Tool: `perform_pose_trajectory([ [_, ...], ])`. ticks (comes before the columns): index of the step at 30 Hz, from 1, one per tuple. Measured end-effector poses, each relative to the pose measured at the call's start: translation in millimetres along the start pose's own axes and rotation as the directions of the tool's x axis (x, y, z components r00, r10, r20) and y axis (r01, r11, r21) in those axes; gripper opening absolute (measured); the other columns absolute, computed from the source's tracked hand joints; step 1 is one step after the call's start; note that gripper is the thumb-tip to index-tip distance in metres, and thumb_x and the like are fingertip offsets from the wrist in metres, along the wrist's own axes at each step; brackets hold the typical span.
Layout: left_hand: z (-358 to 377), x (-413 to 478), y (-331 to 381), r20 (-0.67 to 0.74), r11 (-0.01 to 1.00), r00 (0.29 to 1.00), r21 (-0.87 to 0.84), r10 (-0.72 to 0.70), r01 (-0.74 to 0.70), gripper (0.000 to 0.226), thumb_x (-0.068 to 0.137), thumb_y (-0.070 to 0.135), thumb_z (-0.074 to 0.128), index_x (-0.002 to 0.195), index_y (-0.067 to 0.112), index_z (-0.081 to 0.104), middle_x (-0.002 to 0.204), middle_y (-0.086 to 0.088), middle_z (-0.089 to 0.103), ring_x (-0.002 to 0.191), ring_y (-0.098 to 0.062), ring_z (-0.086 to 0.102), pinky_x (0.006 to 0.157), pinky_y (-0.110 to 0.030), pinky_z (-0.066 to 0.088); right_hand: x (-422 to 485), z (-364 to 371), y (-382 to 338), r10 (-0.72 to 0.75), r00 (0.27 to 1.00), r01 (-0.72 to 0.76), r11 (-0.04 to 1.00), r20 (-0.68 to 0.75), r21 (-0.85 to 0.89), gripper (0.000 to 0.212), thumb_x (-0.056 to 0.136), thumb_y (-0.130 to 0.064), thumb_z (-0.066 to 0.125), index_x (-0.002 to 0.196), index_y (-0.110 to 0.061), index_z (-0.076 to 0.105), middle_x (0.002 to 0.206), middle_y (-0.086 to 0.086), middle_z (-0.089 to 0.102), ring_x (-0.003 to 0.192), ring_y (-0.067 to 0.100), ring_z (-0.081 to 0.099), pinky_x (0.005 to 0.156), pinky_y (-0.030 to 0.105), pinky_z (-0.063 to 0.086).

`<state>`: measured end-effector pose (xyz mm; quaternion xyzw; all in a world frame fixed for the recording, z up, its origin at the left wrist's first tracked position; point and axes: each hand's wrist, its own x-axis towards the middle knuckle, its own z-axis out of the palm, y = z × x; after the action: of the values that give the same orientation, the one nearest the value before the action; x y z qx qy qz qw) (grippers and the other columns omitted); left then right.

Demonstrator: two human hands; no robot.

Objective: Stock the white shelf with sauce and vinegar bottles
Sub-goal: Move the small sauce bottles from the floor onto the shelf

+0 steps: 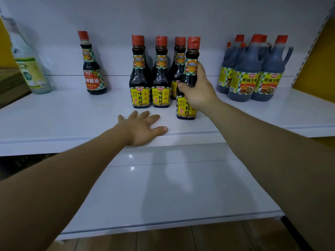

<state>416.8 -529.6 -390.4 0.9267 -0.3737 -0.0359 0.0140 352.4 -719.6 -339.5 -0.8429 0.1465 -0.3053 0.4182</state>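
Note:
My right hand (197,91) grips a dark sauce bottle (190,58) with a red cap and yellow label; it stands upright on the white shelf (72,115), just in front of a cluster of several matching bottles (140,84). My left hand (140,129) rests flat, fingers spread, on the shelf's front edge, left of the held bottle. A single dark bottle with a red label (93,73) stands apart to the left. Several larger handled sauce jugs (253,77) stand at the right.
A tall clear bottle with a green and white label (29,67) stands at the far left, blurred. A lower white shelf (163,192) juts out below. Yellow side panels flank the unit, and a cardboard box (10,84) sits left.

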Motion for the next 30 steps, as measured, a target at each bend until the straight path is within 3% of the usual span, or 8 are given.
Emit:
perform_pose_trajectory([
  [4,1.2,1.1,-0.4,-0.018,1.0,1.0,0.012,0.002,-0.001,0.074,0.083,0.078,0.013,0.148,0.044,0.009,0.161,0.007,0.004,0.148,-0.024,0.002,0.114,-0.06,0.004,18.5,13.8,9.1,-0.002,1.0,0.002,1.0,0.001,0.003,0.083,0.089,-0.035,0.059,0.153,-0.031,0.007,0.14,0.001,0.05,0.119,0.023,0.054,0.102,0.046,0.045],
  [6,1.3,1.8,-0.7,-0.017,1.0,1.0,0.008,0.001,-0.001,0.075,0.082,0.078,0.014,0.148,0.044,0.009,0.161,0.008,0.004,0.148,-0.024,0.002,0.114,-0.059,0.004,26.9,17.7,12.7,-0.002,1.0,0.002,1.0,-0.025,-0.005,0.083,0.09,-0.037,0.058,0.154,-0.03,0.007,0.142,0.005,0.042,0.116,0.019,0.051,0.104,0.037,0.04],
  [8,1.9,2.1,-1.1,-0.022,1.0,1.0,0.008,0.006,-0.006,0.076,0.081,0.079,0.013,0.148,0.044,0.009,0.161,0.008,0.004,0.148,-0.024,0.002,0.114,-0.059,0.004,33.4,20.1,18.4,0.007,0.999,-0.008,1.0,-0.046,-0.025,0.079,0.094,-0.035,0.055,0.155,-0.028,0.005,0.141,0.009,0.032,0.112,0.018,0.046,0.095,0.026,0.034],
  [13,3.9,3.2,-1.6,-0.033,1.0,0.999,0.028,0.011,-0.01,0.077,0.08,0.079,0.012,0.148,0.043,0.009,0.16,0.007,0.006,0.147,-0.023,0.005,0.114,-0.059,0.008,46.3,25.4,27.8,-0.009,0.998,0.008,1.0,-0.055,-0.018,0.076,0.098,-0.035,0.052,0.156,-0.03,0.003,0.142,0.01,0.033,0.128,0.026,0.044,0.092,0.026,0.034],
  [24,5.1,2.3,-0.8,-0.047,0.999,0.999,0.034,0.003,-0.001,0.078,0.078,0.08,0.011,0.148,0.044,0.011,0.16,0.007,0.008,0.147,-0.022,0.008,0.114,-0.058,0.011,55.4,40.0,38.0,-0.024,0.995,0.024,1.0,-0.096,0.007,0.071,0.102,-0.034,0.044,0.156,-0.027,-0.001,0.154,0.007,0.025,0.136,0.023,0.037,0.092,0.022,0.029],
  [28,5.3,2.0,-1.2,-0.048,0.999,0.999,0.037,0.003,-0.001,0.079,0.078,0.08,0.011,0.148,0.044,0.01,0.16,0.008,0.008,0.147,-0.022,0.007,0.114,-0.059,0.011,49.0,46.7,41.6,-0.076,0.987,0.073,0.997,-0.141,-0.032,0.068,0.103,-0.033,0.041,0.155,-0.031,-0.004,0.152,0.007,0.027,0.128,0.022,0.044,0.095,0.023,0.032],
  [30,4.9,2.1,-0.8,-0.047,0.999,0.999,0.041,0.004,-0.002,0.079,0.078,0.08,0.01,0.148,0.044,0.009,0.16,0.007,0.007,0.147,-0.022,0.007,0.114,-0.059,0.01,45.0,51.2,46.3,-0.083,0.987,0.073,0.994,-0.134,-0.077,0.072,0.102,-0.036,0.043,0.155,-0.031,-0.005,0.153,0.009,0.021,0.125,0.023,0.047,0.105,0.031,0.037],
])
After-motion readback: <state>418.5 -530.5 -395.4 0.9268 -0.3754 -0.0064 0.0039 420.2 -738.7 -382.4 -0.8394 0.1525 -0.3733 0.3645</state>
